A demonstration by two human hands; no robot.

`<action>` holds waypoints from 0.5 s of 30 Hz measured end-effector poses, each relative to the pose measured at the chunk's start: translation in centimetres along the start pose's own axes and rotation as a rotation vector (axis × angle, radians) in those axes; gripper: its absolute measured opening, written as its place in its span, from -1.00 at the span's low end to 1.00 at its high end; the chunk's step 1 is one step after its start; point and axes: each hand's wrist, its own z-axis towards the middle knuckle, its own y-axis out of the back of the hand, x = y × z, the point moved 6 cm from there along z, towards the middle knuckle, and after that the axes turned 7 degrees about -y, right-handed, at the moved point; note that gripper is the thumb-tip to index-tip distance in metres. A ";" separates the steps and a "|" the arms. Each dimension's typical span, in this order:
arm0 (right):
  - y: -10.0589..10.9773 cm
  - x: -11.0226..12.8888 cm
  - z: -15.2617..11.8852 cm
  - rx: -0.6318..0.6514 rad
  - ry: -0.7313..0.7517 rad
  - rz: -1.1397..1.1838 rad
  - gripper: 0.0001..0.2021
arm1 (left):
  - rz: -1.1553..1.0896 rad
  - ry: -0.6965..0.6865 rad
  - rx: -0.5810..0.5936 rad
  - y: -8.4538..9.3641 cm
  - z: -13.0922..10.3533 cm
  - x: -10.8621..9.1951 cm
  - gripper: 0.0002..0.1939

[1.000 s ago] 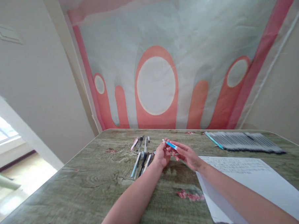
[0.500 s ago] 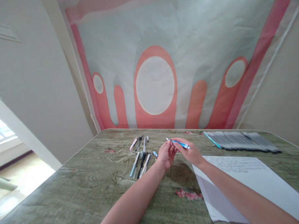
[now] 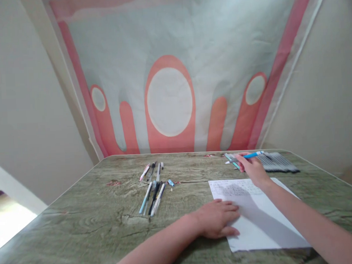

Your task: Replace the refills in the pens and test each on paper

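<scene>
My right hand (image 3: 252,170) grips a blue and white pen (image 3: 253,154), raised above the far part of a white sheet of paper (image 3: 261,225). The pen lies nearly level, its pale tip pointing left and apart from the paper. Handwritten lines run across the top of the sheet. Palm down, my left hand (image 3: 216,219) rests on the sheet's left edge with its fingers stretched out. On the table left of the paper lies a small blue piece (image 3: 171,183), perhaps a pen cap.
Several loose pens (image 3: 152,198) lie in two groups left of centre. A row of grey-white pens with dark ends (image 3: 281,163) lies at the back right, partly behind my right hand. The wood-patterned table (image 3: 89,213) meets a printed backdrop at its far edge.
My hands have separated and moved right. The left now lies flat on the paper's edge; the right carries the pen over the sheet. The paper sits straighter, and the view has shifted right.
</scene>
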 end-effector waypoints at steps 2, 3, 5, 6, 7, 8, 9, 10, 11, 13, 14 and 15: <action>1.0 -3.1 -0.5 0.087 -0.143 0.077 -0.65 | 0.032 0.011 -0.005 0.2 -0.2 0.7 -0.53; 1.5 -4.4 -0.8 0.122 -0.197 0.086 -0.64 | 0.037 0.006 -0.032 0.5 -0.4 0.9 -0.54; 3.0 -6.3 -1.1 0.131 -0.238 0.055 -0.63 | 0.031 -0.016 -0.099 1.2 -0.7 1.3 -0.57; 3.9 -6.9 -1.2 0.109 -0.228 0.009 -0.63 | 0.026 -0.024 -0.128 1.5 -0.9 1.5 -0.58; 4.8 -7.3 -1.2 0.075 -0.206 -0.056 -0.65 | 0.021 -0.029 -0.148 1.8 -1.0 1.6 -0.58; 5.7 -7.6 -1.3 0.035 -0.183 -0.132 -0.67 | 0.018 -0.030 -0.159 2.0 -1.2 1.8 -0.58; 6.5 -7.8 -1.3 -0.007 -0.161 -0.203 -0.70 | 0.016 -0.028 -0.165 2.2 -1.3 1.9 -0.58; 7.1 -8.0 -1.4 -0.037 -0.146 -0.256 -0.72 | 0.014 -0.025 -0.170 2.3 -1.4 2.0 -0.58; 7.6 -8.1 -1.5 -0.048 -0.141 -0.281 -0.73 | 0.013 -0.024 -0.179 2.5 -1.4 2.0 -0.57; 7.9 -8.6 -1.8 -0.030 -0.146 -0.270 -0.77 | 0.008 -0.024 -0.192 2.7 -1.4 2.1 -0.58; 7.9 -8.8 -2.0 -0.011 -0.148 -0.263 -0.78 | 0.005 -0.023 -0.196 2.8 -1.4 2.0 -0.58; 7.9 -8.9 -2.3 0.004 -0.145 -0.269 -0.79 | 0.002 -0.022 -0.198 2.8 -1.4 2.0 -0.58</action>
